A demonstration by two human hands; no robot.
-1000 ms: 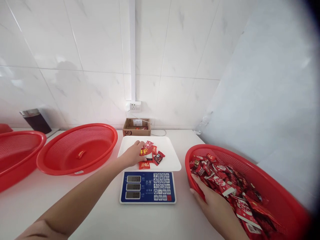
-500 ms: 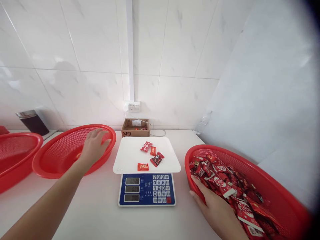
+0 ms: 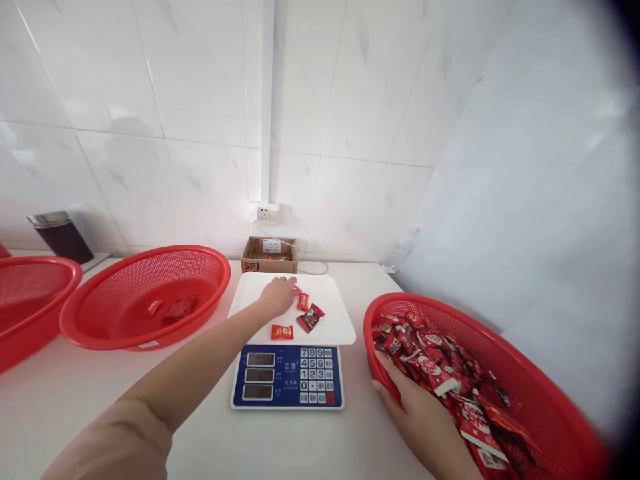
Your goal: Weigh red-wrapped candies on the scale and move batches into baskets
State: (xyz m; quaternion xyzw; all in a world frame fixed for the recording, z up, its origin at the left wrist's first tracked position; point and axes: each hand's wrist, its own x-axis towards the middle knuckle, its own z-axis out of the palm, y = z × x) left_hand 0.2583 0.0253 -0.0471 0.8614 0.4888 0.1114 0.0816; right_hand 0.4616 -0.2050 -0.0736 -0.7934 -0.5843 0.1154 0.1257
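Note:
My left hand (image 3: 278,296) reaches over the white pan of the digital scale (image 3: 240,310). Its fingers close on a pink-and-white wrapped candy (image 3: 297,291), most of which they hide. Beside it on the pan lie a small red candy (image 3: 303,302), a dark red candy (image 3: 311,318) and another red candy (image 3: 283,332) near the front edge. My right hand (image 3: 417,413) is wrapped round the near left rim of a red plastic basket (image 3: 550,380), thumb outside. Many red candy packets (image 3: 430,367) fill that basket.
To the left stands a second red basket (image 3: 145,257) with a few red packets (image 3: 180,308) in it. Another red basket (image 3: 37,267) is at the far left, before a dark tumbler (image 3: 63,237). Behind the scale, a cardboard box (image 3: 270,265) sits against the tiled wall.
My left hand has moved right, from over the left basket to the candies on the scale. Dark red packets now show in that basket. My right hand stays on the rim.

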